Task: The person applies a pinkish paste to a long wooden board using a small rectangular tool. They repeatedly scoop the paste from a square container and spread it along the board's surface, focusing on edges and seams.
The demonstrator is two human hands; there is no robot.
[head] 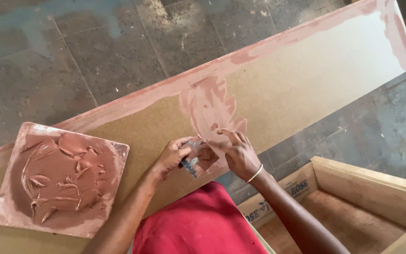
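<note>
While both hands meet over the long board (306, 80), the left hand (172, 157) has its fingers curled around a small putty knife (197, 159), whose blade is coated with reddish-brown filler. The right hand (238, 153) — a thin bangle (255, 173) at its wrist — rests its fingers on the blade and on the board surface just beyond it; these fingers are bent and partly spread, pressing rather than gripping. Just above the hands lies a patch of pink filler (210, 106) spread in streaks, joined to a pink band along the board's far edge. At left, a square tile (118, 153) lies on the board — it carries a thick mound of the same paste. A red garment (198, 223) shows below the hands, and an open wooden box (367, 178) stands at lower right.
</note>
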